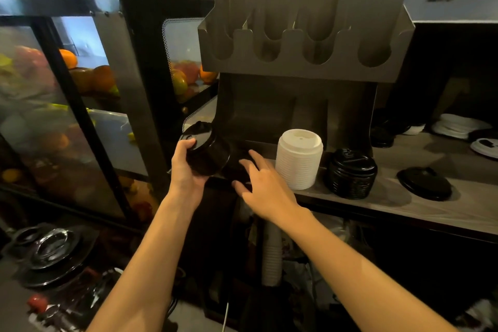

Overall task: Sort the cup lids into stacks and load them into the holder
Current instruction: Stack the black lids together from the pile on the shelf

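Black lid stack (207, 152) gripped in your left hand (186, 172) at the counter (398, 206) left edge, right hand (262, 186) spread; loading the holder (296, 69) looks next.

Two black lid stacks (207, 152) (351, 174), one white lid stack (299, 162), one loose black lid (424, 183), one holder (307, 69), four slots (318, 48), farther lids (458, 127) uncountable

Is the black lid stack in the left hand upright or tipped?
Tipped: the black stack lies sideways in the left hand, top facing left, unlike the upright white stack.
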`<state>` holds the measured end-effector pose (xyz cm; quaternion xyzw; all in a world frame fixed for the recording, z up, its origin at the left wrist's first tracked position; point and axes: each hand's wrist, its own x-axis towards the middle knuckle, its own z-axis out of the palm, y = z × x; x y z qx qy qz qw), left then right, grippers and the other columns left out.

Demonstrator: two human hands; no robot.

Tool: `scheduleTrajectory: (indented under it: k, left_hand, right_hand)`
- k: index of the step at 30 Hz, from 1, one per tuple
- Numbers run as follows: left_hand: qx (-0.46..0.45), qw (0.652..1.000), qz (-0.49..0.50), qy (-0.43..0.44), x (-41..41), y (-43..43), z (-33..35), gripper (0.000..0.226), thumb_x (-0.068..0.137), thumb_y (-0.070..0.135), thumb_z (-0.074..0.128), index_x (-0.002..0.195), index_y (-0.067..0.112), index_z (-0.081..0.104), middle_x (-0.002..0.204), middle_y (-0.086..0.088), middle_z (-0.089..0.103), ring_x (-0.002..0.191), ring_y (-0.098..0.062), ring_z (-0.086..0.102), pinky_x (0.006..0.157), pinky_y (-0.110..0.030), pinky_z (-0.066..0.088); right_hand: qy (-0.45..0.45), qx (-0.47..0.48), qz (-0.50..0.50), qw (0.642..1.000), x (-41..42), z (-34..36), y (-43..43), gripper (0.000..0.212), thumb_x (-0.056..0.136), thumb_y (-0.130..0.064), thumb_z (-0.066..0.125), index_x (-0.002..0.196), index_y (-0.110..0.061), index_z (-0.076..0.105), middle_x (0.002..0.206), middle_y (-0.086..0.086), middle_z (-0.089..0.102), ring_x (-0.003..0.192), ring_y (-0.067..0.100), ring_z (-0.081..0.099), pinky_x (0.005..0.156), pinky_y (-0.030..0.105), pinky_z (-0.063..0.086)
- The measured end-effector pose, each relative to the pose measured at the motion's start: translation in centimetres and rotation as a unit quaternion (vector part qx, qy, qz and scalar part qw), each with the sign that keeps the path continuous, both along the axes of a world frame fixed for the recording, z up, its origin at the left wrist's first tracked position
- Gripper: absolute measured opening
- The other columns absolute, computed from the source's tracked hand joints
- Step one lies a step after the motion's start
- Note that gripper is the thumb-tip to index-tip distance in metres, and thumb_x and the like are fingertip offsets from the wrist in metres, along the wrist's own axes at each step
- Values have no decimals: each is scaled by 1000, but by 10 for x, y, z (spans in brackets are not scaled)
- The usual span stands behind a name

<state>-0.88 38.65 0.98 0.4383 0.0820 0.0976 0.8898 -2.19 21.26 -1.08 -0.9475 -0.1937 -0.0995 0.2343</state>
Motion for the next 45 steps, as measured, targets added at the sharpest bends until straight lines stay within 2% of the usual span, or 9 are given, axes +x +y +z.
scheduleTrajectory:
  k: [9, 13, 16, 18, 21, 29, 35, 41, 45]
  left_hand:
    - [-35, 999, -22, -8, -2, 1, 4, 31, 95, 35, 58, 121, 19, 64, 124, -10, 69, 121, -31, 61, 104, -47, 49]
    - [-41, 998, -37, -40, -6, -6, 7, 33, 96, 39, 53, 118, 19, 68, 117, -9, 71, 119, -31, 61, 99, -43, 50]
    - [-43, 996, -49, -54, -8, -9, 6, 42, 95, 42, 51, 125, 17, 66, 127, -14, 68, 124, -34, 60, 98, -41, 51]
    - [-38, 995, -59, -67, -8, -9, 4, 46, 96, 44, 49, 129, 16, 65, 130, -15, 66, 126, -35, 58, 100, -42, 50]
    - [-41, 994, -66, -72, -10, -9, 4, 47, 98, 44, 45, 128, 16, 66, 128, -14, 69, 125, -35, 59, 99, -41, 50]
    - [-88, 991, -81, -65, -13, -15, 4, 57, 97, 45, 47, 137, 8, 59, 134, -19, 63, 125, -35, 59, 107, -42, 48]
    - [-69, 993, -75, -58, -14, -22, 1, 60, 93, 46, 48, 139, 8, 57, 124, -15, 65, 113, -30, 61, 92, -36, 54]
    - [-26, 993, -78, -84, -9, -16, 2, 51, 94, 40, 45, 128, 6, 64, 120, -15, 68, 115, -32, 62, 103, -40, 47]
    - [-12, 994, -74, -79, -9, -12, 3, 63, 90, 37, 50, 142, 1, 53, 131, -19, 62, 123, -36, 57, 107, -43, 47]
  right_hand:
    - [-25, 38, 0, 999, 3, 3, 7, 63, 101, -45, 51, 156, -22, 30, 168, -1, 13, 154, 17, 8, 121, 34, 15]
    - [-80, 221, -2, 972, -3, 17, 16, 39, 104, -37, 50, 137, -16, 57, 134, -4, 58, 123, 4, 49, 107, 27, 45]
    - [125, 446, 18, 886, -6, 41, 23, 35, 106, -26, 48, 140, -17, 54, 119, -7, 64, 105, 0, 61, 81, 8, 50]
    - [186, 540, 20, 821, -2, 50, 22, 32, 104, -13, 52, 136, -11, 58, 120, 3, 68, 105, 10, 66, 76, 14, 56]
    - [207, 587, 5, 782, -4, 59, 17, 17, 97, -4, 62, 111, -12, 70, 104, 5, 73, 87, 12, 71, 72, 22, 60]
    - [216, 610, 23, 762, -9, 59, 15, 13, 97, -9, 63, 98, -20, 69, 93, 0, 74, 84, 10, 70, 77, 24, 59]
    - [231, 566, 56, 789, -11, 59, 15, 17, 103, -21, 55, 102, -19, 72, 102, -4, 74, 102, 9, 67, 98, 31, 53]
    - [179, 575, 47, 797, -12, 59, 8, 19, 100, -13, 59, 112, -5, 72, 106, 3, 74, 90, 5, 71, 78, 22, 58]
    - [162, 582, 48, 795, -14, 58, 7, 19, 100, -12, 59, 113, -5, 72, 100, -2, 74, 86, -2, 71, 72, 15, 54]
